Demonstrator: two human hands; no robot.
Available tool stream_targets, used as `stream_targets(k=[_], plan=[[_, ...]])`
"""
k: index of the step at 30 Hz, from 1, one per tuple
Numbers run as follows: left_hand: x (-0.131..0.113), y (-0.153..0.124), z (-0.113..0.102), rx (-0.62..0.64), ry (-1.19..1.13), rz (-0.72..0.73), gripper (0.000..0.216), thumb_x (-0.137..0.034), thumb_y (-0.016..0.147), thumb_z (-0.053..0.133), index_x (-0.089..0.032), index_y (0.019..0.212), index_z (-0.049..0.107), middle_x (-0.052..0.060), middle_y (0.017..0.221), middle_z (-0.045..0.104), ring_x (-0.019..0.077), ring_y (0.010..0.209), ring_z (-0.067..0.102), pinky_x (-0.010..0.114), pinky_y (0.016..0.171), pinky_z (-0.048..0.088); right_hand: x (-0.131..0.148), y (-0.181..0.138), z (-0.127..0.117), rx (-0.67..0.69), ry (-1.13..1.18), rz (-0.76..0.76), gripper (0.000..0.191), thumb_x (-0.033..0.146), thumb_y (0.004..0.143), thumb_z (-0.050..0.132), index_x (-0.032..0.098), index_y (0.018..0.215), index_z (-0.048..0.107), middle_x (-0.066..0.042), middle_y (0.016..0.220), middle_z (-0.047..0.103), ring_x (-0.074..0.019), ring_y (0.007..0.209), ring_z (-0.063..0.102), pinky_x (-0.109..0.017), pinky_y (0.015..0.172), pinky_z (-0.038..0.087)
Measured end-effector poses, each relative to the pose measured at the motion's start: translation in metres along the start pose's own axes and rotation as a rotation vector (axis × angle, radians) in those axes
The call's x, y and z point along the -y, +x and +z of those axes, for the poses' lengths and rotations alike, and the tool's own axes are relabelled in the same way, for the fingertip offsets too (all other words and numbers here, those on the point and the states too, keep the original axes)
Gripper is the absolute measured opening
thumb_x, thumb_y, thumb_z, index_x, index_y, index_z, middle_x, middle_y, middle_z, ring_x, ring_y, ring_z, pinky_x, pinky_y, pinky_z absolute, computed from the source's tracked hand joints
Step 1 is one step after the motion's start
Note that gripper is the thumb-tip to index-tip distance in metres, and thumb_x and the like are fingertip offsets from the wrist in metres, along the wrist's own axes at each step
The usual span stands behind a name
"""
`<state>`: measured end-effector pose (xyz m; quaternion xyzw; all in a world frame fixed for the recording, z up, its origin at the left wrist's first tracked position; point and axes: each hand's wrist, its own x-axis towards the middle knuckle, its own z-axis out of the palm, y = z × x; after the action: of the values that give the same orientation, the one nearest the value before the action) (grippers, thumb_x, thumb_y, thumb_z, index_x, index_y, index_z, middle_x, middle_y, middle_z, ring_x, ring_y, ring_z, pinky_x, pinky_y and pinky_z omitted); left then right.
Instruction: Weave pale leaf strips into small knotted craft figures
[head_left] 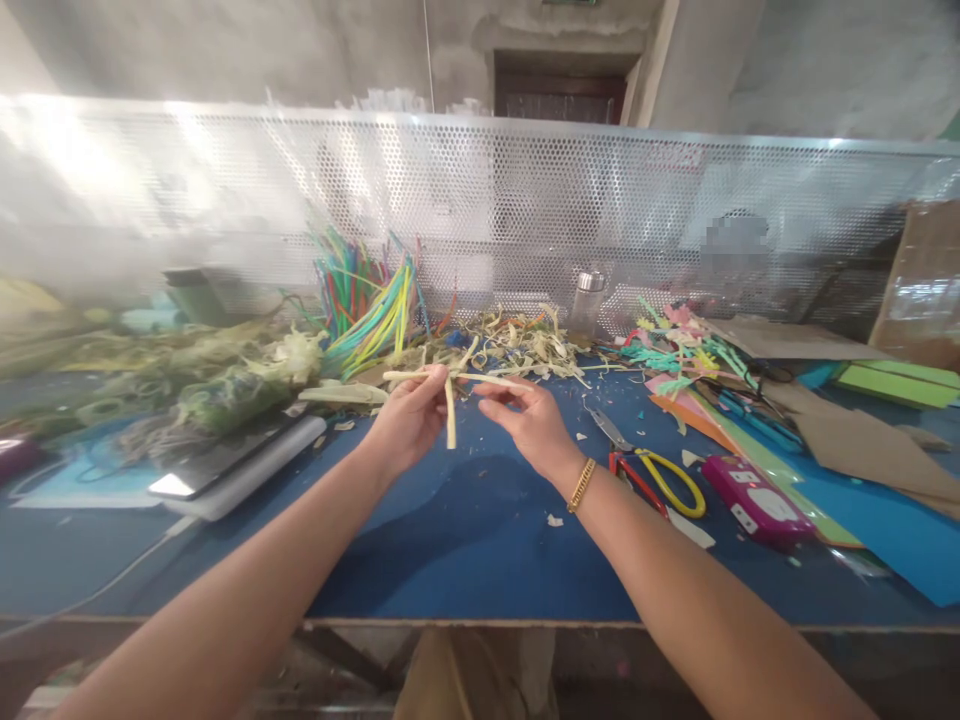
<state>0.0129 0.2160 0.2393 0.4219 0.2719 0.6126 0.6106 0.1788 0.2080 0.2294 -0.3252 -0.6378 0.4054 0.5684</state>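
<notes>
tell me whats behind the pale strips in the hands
Behind the pale strips: a heap of pale scraps, a bundle of coloured strips and a capped jar, then a perforated metal screen. The table under the heap is covered, and shapes beyond the screen are blurred.

Left hand [409, 420], right hand [529, 425]: fingers pinched

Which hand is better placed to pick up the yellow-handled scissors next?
Probably the right hand: the scissors lie just beside its wrist, and it seems only to touch the pale strips that the left hand pinches.
</notes>
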Motion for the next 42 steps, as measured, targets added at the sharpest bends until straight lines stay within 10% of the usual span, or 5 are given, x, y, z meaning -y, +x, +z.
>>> stream_targets(k=[8,32,42], plan=[[0.003,-0.009,0.004,0.183,0.056,-0.26,0.026,-0.036,0.071,0.078,-0.014,0.082,0.068,0.001,0.07,0.062,0.0077,0.058,0.055,0.018,0.052,0.045,0.002,0.004,0.001,-0.032,0.157,0.102,0.018,0.04,0.071,0.072,0.024,0.077,0.07,-0.003,0.084,0.07,-0.0179,0.082,0.062,-0.035,0.08,0.049],[0.004,-0.011,0.006,0.251,0.226,-0.228,0.015,-0.02,0.068,0.073,-0.016,0.065,0.06,0.002,0.067,0.06,0.0116,0.064,0.056,0.023,0.064,0.044,0.0,0.003,0.0,-0.134,0.033,-0.026,0.023,0.036,0.073,0.067,0.022,0.06,0.054,0.002,0.067,0.05,-0.0143,0.069,0.045,-0.03,0.071,0.04],[0.0,-0.011,0.007,0.246,0.129,-0.026,0.042,-0.01,0.062,0.078,-0.021,0.098,0.06,0.001,0.087,0.067,0.0126,0.081,0.062,0.022,0.071,0.047,0.003,0.007,-0.004,-0.231,0.143,0.014,0.026,0.045,0.073,0.069,0.022,0.066,0.058,0.001,0.067,0.054,-0.0144,0.069,0.048,-0.032,0.072,0.042]])
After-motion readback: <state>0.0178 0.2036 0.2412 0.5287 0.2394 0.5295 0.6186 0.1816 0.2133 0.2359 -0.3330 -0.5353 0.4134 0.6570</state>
